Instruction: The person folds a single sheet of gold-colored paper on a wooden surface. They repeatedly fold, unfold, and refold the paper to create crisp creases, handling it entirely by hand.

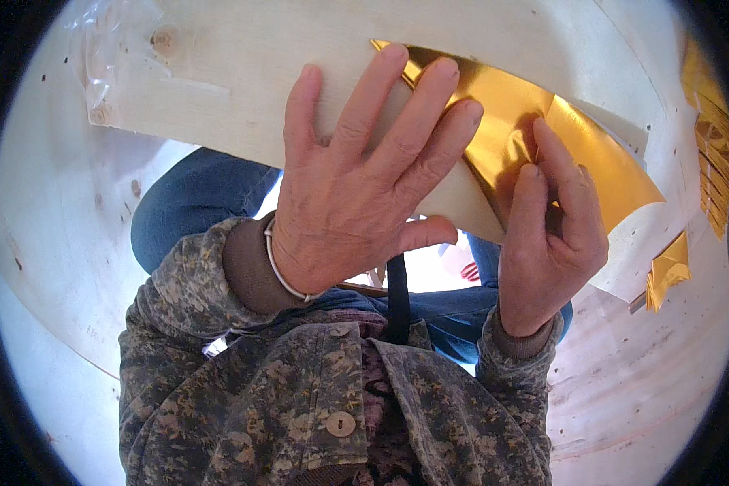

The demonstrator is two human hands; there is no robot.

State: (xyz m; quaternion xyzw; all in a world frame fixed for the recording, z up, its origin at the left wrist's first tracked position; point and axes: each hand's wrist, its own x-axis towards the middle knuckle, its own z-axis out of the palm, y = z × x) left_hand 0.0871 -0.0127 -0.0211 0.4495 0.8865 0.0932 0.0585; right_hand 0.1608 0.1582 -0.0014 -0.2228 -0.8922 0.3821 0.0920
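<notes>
Flat and spread, my left hand lay palm-down across the pale wooden board, fingers fanned so their tips pressed the near edge of the gold foil sheet against the wood; that way the slick sheet could not slide, as I judged it. The thumb hooked under the board's lower edge, so the hand gripped nothing but clamped the plank between palm and thumb. Beside it my right hand was curled, its fingers pinching the foil where it buckled into a crease, the thumb hidden behind. The sheet ran from under my left fingertips out toward the right, over the board's corner. More folded gold foil pieces sat well apart at the right rim, and a small folded one lay just below the sheet's far end. The board rested over my lap.
</notes>
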